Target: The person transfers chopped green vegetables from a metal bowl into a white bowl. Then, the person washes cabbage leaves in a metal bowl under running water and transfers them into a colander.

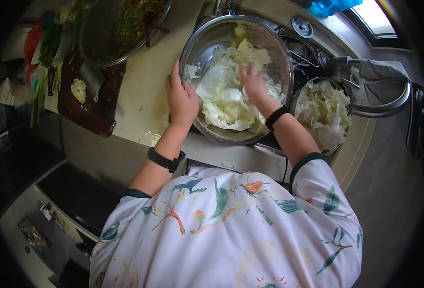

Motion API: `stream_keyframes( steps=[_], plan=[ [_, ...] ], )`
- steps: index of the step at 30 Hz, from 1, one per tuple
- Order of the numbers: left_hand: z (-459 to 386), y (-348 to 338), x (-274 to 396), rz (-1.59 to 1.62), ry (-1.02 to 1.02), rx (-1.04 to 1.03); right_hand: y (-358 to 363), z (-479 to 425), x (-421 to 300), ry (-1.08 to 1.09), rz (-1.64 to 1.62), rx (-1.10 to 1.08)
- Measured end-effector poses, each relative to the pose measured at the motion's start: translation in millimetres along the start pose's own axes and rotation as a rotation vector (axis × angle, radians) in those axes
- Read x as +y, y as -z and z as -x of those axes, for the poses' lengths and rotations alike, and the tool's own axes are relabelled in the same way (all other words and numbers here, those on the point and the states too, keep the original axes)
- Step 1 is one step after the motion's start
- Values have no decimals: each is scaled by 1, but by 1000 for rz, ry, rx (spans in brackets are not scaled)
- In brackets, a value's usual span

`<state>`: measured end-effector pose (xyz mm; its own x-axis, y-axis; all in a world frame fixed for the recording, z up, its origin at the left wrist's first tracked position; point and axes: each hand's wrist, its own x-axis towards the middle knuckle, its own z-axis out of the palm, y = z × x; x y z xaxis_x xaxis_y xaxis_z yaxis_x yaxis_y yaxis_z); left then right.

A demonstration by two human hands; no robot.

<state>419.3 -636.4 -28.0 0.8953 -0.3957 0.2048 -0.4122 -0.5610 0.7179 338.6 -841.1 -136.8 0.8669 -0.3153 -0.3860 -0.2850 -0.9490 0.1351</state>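
Observation:
A large steel basin [240,139], tilted a little, rests at the sink's edge with napa cabbage leaves [223,90] inside. My left hand [181,100] is against the basin's left rim, its fingers along the outer wall and the thumb near the rim. My right hand [253,84] is inside the basin, fingers spread over the leaves and slightly blurred; whether it pinches any leaf is unclear. To the right of my right forearm, a smaller metal bowl [298,97] is heaped with torn cabbage leaves [321,113].
On the left, a dark cutting board [105,97] holds a cleaver [92,80] and chopped pale food [78,90]. Behind it stands a big bowl [125,57] with chopped greens and chopsticks [147,36]. A faucet [385,109] with a cloth [385,69] is at right; a sink strainer [302,26] lies behind.

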Motion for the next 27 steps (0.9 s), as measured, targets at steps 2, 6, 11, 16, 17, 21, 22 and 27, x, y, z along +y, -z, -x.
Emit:
stream_keyframes(
  steps=[2, 6, 11, 16, 17, 21, 22, 27],
  plan=[
    [0, 0, 2, 11, 0, -14, -8, -1, 7, 93, -113, 27],
    [1, 0, -3, -20, -19, 10, 0, -18, 10, -96, -462, 65],
    [-1, 0, -5, -13, -12, 26, 19, 12, 10, 115, -107, 171],
    [2, -1, -3, -8, -58, 34, -23, -17, 10, -282, -494, 162],
    [3, -1, -4, -12, -56, 40, -15, -19, 17, -264, -690, 140],
    [3, -5, -7, -4, -62, 53, 8, -14, 55, -174, -1521, 25],
    [2, -4, -8, -10, -64, 57, 21, -7, 56, -125, -1553, 19],
    [2, -3, -6, -2, -55, 46, 77, 37, 72, -102, -1782, 115]
  ],
)
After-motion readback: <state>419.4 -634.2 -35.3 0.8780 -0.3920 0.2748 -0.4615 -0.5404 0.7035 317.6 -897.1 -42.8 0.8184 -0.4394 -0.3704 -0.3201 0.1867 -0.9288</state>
